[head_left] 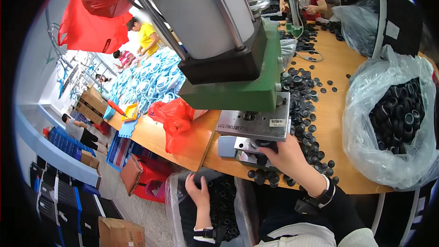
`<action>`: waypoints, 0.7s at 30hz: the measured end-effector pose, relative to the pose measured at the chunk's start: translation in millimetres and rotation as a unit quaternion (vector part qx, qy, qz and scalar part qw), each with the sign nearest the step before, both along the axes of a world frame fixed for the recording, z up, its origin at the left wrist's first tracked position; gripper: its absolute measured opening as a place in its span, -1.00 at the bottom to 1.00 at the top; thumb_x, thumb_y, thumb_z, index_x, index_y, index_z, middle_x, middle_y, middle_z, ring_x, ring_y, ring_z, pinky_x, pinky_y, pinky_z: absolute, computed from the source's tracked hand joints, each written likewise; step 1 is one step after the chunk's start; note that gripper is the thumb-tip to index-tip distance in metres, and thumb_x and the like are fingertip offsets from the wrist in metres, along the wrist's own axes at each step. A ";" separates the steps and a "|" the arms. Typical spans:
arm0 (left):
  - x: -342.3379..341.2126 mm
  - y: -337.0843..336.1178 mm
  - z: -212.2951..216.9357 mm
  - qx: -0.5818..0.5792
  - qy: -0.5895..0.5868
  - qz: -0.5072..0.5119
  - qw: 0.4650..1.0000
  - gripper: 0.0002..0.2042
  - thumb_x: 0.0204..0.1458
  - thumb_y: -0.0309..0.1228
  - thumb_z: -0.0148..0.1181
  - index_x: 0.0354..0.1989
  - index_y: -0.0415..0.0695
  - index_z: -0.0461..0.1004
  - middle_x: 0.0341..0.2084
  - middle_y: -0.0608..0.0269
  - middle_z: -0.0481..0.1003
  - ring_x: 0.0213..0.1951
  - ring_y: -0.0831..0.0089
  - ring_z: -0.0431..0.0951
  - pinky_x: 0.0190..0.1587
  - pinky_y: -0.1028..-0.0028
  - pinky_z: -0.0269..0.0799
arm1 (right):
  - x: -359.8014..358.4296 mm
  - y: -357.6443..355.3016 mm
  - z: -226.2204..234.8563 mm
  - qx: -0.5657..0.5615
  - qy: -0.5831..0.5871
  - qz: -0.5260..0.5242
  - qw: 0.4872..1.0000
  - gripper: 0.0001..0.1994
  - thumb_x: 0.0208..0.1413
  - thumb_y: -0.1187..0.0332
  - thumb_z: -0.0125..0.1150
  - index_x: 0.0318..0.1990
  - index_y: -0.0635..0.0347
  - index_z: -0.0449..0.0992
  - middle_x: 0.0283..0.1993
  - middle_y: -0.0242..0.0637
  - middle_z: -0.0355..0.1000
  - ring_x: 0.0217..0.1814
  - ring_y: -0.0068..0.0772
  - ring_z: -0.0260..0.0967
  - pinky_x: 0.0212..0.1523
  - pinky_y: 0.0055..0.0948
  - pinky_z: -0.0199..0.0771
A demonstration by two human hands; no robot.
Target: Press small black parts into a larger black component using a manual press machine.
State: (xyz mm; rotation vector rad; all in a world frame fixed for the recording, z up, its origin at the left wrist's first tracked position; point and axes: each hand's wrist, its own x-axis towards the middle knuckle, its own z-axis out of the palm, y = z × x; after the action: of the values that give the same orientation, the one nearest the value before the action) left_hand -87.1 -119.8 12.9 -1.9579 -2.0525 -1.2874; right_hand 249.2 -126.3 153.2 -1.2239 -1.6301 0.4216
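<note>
My right hand reaches in at the press, just under its steel upper plate. A black round cap shows between its thumb and fingers, at the metal lower fixture; the fingertips are partly hidden. Lower and to the left, my left hand hangs over the near rim of a plastic-lined bin. Its fingers are apart and nothing shows in them. Many black caps lie inside that bin. Above the plate stands the press's green block with a big grey cylinder.
Loose black caps are strewn over the wooden table right of the press. A clear bag full of caps stands at the right. Red plastic bags and blue pieces lie leftward. Other people work farther back.
</note>
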 end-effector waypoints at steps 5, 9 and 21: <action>71.3 60.0 34.0 0.058 0.004 -0.229 0.972 -0.69 -0.01 -0.47 0.18 -0.08 -0.30 0.39 -0.07 -0.08 0.40 0.04 -0.03 0.35 0.11 0.17 0.21 | -18.9 12.8 5.6 -0.016 0.021 -0.033 0.999 -0.68 -0.14 0.40 0.31 -0.17 0.25 0.48 -0.24 0.00 0.43 -0.18 0.11 0.37 -0.17 -0.13 0.41; 95.7 119.6 9.5 -0.018 0.117 -0.279 0.953 -0.60 -0.12 -0.46 0.22 -0.04 -0.25 0.39 -0.03 0.02 0.40 0.11 -0.01 0.29 0.15 0.13 0.16 | -14.0 9.2 3.5 -0.040 0.026 -0.021 0.999 -0.67 -0.13 0.38 0.31 -0.16 0.25 0.48 -0.18 0.03 0.40 -0.11 0.11 0.35 -0.12 -0.13 0.38; 139.5 123.4 -6.6 -0.017 0.099 -0.266 0.959 -0.77 -0.13 -0.50 0.09 -0.27 -0.26 0.56 -0.32 0.02 0.56 -0.23 0.14 0.56 -0.14 0.29 0.43 | 149.8 -242.8 3.3 -0.009 0.015 -0.191 0.981 -0.72 0.07 0.34 0.22 -0.08 0.22 0.45 -0.16 -0.20 0.48 -0.10 -0.17 0.42 -0.09 -0.32 0.40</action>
State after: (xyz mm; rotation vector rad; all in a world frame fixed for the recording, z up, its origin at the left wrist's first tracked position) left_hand 52.4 3.7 6.3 -2.6445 -1.5207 -1.0535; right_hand 398.9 -369.1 156.5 -1.4992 -1.3271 0.2111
